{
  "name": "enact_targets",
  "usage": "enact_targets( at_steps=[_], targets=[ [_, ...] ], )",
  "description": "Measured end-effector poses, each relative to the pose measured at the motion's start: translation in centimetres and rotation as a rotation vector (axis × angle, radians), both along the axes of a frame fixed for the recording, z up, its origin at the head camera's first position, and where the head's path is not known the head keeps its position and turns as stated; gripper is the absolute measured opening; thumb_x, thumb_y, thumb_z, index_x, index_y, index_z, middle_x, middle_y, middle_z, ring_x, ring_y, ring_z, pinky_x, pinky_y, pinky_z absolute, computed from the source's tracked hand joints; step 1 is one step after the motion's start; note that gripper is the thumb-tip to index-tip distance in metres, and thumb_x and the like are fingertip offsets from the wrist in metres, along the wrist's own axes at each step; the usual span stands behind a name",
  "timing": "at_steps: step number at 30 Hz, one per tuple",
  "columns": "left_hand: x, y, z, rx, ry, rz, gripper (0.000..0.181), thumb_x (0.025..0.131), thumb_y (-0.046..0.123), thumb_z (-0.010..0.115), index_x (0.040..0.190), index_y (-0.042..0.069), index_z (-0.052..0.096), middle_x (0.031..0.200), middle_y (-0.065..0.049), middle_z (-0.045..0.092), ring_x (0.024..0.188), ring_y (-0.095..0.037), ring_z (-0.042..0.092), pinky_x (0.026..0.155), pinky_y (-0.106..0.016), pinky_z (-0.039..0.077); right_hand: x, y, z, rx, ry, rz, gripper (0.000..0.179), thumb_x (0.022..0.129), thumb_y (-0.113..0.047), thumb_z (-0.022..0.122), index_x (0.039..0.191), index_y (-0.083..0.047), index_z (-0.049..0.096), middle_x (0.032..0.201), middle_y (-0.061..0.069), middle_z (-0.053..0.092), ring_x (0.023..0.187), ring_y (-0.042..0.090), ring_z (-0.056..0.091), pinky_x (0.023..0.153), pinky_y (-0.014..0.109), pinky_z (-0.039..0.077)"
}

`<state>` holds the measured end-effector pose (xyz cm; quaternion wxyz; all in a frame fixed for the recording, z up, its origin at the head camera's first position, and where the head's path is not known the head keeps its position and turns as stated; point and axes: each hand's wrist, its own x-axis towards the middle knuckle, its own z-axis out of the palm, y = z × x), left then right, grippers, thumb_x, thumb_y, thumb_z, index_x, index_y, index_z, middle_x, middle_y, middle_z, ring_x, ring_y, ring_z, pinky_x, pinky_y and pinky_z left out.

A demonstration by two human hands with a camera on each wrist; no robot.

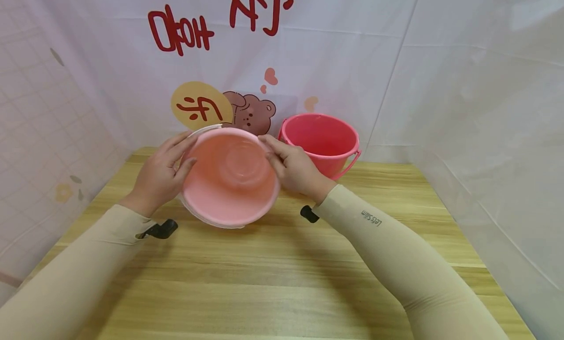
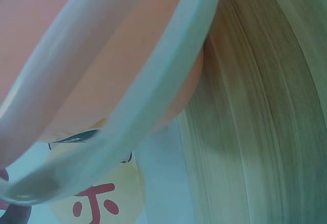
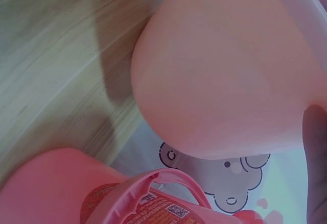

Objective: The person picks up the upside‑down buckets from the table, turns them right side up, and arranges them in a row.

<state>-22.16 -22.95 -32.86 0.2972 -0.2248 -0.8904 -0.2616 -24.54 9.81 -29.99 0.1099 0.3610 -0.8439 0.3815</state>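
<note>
A light pink bucket (image 1: 220, 203) is tilted with its mouth towards me, so its round bottom shows inside. My left hand (image 1: 159, 176) grips its rim at the left, the thumb over the inner edge. On the opposite side my right hand (image 1: 296, 170) pinches the rim. The bucket's white handle (image 2: 153, 81) runs alongside the rim in the left wrist view. The right wrist view shows its smooth outer wall (image 3: 219, 71), with one dark finger (image 3: 316, 157) at the edge. Whether the bucket touches the table is hard to tell.
Behind my right hand stands a deep pink bucket (image 1: 326, 156), upright, its handle (image 1: 350, 166) hanging down at the right. It bears a red label (image 3: 173, 214). Both stand over a wooden table (image 1: 264, 281). A printed white curtain (image 1: 352, 61) closes off the back.
</note>
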Motion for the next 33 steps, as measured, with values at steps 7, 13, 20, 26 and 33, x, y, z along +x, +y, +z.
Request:
enact_targets(
  at_steps=[7, 13, 20, 26, 33],
  targets=[
    [-0.4, 0.1, -0.3, 0.012, 0.054, 0.002, 0.049, 0.1, 0.009, 0.07, 0.148, 0.007, 0.061, 0.136, -0.02, 0.063, 0.121, -0.038, 0.06, 0.089, -0.055, 0.056, -0.3, -0.1, 0.1, -0.024, -0.014, -0.004, 0.042, 0.108, -0.017, 0.059, 0.15, -0.017, 0.057, 0.126, 0.004, 0.075, 0.085, 0.012, 0.074, 0.079, 0.026, 0.062],
    [-0.4, 0.1, 0.0, 0.015, 0.013, 0.045, 0.045, 0.102, 0.011, 0.066, 0.147, 0.011, 0.063, 0.115, -0.019, 0.064, 0.081, -0.025, 0.064, 0.066, -0.033, 0.055, -0.5, -0.2, 0.1, -0.032, -0.026, -0.045, 0.045, 0.108, -0.019, 0.06, 0.153, -0.018, 0.056, 0.13, 0.004, 0.074, 0.092, 0.013, 0.074, 0.083, 0.026, 0.062],
    [-0.1, 0.2, 0.6, 0.02, -0.02, 0.067, 0.044, 0.103, 0.013, 0.065, 0.147, 0.014, 0.063, 0.112, -0.018, 0.063, 0.074, -0.022, 0.057, 0.058, -0.027, 0.046, -0.4, 0.0, -0.2, 0.016, 0.036, -0.086, 0.053, 0.107, -0.019, 0.062, 0.158, -0.016, 0.05, 0.113, 0.007, 0.078, 0.068, 0.014, 0.062, 0.068, 0.024, 0.054],
    [-0.1, 0.0, 1.1, 0.021, -0.019, 0.089, 0.044, 0.104, 0.015, 0.063, 0.148, 0.015, 0.062, 0.112, -0.019, 0.064, 0.072, -0.023, 0.056, 0.058, -0.027, 0.045, -0.1, 0.4, -0.6, 0.072, 0.028, -0.073, 0.062, 0.106, -0.02, 0.063, 0.164, -0.02, 0.04, 0.073, 0.001, 0.06, 0.053, 0.014, 0.051, 0.056, 0.023, 0.047],
    [-0.2, 0.0, 1.7, 0.027, -0.062, 0.088, 0.043, 0.106, 0.019, 0.062, 0.149, 0.016, 0.061, 0.114, -0.017, 0.064, 0.077, -0.023, 0.057, 0.061, -0.026, 0.045, 0.0, 0.6, -0.8, 0.091, 0.033, -0.074, 0.065, 0.106, -0.022, 0.063, 0.165, -0.02, 0.036, 0.071, -0.001, 0.057, 0.052, 0.013, 0.053, 0.055, 0.025, 0.05]
  ],
)
